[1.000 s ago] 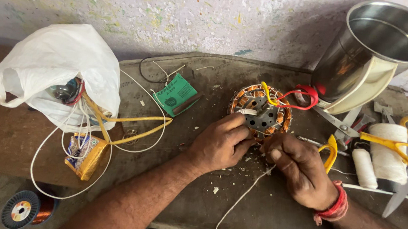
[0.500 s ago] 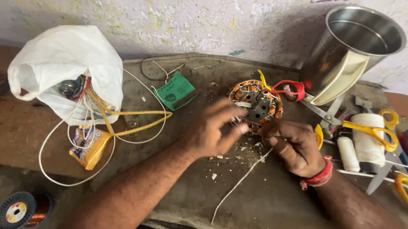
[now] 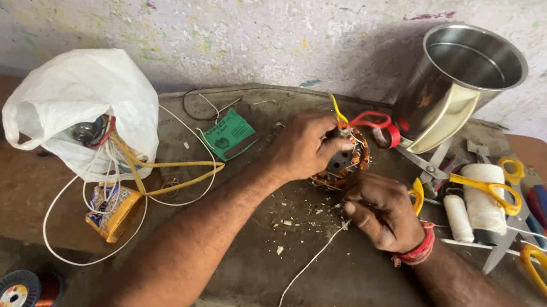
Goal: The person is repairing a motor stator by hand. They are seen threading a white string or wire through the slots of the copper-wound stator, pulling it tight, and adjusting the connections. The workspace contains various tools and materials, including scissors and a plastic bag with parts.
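A round motor stator (image 3: 349, 160) with copper windings and a dark steel core rests on the grey mat (image 3: 316, 278). My left hand (image 3: 303, 144) is closed over its top and left side, tilting it up. Yellow and red lead wires (image 3: 365, 121) stick out above the stator. My right hand (image 3: 384, 210), with a red thread band on the wrist, pinches a white string (image 3: 309, 264) just below the stator; the string trails down toward the mat's near edge.
A white plastic bag (image 3: 78, 104) with wires and a small yellow packet (image 3: 112, 209) lie at the left. A steel jar (image 3: 458, 83) stands at the back right. Yellow-handled scissors (image 3: 483, 187), white thread spools (image 3: 482, 203), a green card (image 3: 228, 134) and a copper wire reel (image 3: 23, 290) lie around.
My left hand has moved from the stator's front onto its top and tipped it upright. My right hand has drawn the string down and back. The camera has shifted left.
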